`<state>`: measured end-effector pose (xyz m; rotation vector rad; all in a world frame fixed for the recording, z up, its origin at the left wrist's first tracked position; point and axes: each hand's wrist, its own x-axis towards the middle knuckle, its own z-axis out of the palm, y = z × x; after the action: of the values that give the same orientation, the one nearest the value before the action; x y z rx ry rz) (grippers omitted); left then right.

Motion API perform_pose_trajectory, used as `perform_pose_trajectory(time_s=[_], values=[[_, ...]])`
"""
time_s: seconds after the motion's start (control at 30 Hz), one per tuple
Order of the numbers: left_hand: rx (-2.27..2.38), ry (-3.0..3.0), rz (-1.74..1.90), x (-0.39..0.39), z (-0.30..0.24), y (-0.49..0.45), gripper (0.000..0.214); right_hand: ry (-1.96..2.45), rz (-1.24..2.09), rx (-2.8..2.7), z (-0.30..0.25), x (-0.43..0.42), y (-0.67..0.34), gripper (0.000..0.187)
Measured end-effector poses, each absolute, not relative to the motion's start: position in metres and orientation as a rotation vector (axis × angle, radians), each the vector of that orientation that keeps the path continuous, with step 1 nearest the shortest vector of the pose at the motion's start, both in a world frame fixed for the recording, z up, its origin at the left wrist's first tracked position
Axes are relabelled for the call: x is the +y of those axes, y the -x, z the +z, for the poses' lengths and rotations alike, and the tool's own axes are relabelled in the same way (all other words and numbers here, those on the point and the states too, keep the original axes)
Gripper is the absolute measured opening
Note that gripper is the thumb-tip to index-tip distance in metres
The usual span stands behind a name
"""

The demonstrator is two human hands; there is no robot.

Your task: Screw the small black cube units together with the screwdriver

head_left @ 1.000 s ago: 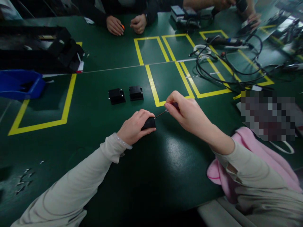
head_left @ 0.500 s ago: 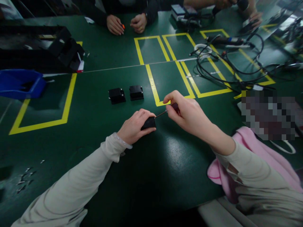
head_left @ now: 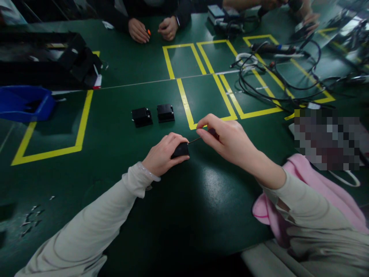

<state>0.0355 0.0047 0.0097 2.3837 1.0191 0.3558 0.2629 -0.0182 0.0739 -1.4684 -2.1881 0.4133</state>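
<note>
My left hand (head_left: 162, 154) is wrapped over a small black block (head_left: 181, 150) that rests on the green table (head_left: 121, 146). My right hand (head_left: 227, 140) pinches a thin screwdriver (head_left: 211, 133) with a dark handle. Its metal shaft (head_left: 195, 140) points left and its tip meets the block's right side. Two more small black blocks (head_left: 142, 116) (head_left: 165, 113) sit side by side a little beyond my left hand.
A blue bin (head_left: 24, 103) and a black tray (head_left: 43, 57) stand at the far left. Tangled black cables (head_left: 273, 80) lie at the back right over yellow tape boxes (head_left: 201, 88). Another person's hands (head_left: 152, 30) rest at the far edge. Small screws (head_left: 30, 221) lie scattered at the near left. Pink cloth (head_left: 305, 192) lies by my right arm.
My right hand has shifted slightly left and down along the screwdriver, its fingers turning on the handle. My left hand and the block have stayed put.
</note>
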Motion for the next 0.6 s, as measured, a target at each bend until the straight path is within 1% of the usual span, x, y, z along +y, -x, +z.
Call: perform_pose_trajectory(time_s=[0.6], values=[[1.023,-2.383,0.345,0.0047,0.0103,-0.0353,0.040,1.428,0.424,-2.178,0.0727,-0.0192,-0.2618,0.026]])
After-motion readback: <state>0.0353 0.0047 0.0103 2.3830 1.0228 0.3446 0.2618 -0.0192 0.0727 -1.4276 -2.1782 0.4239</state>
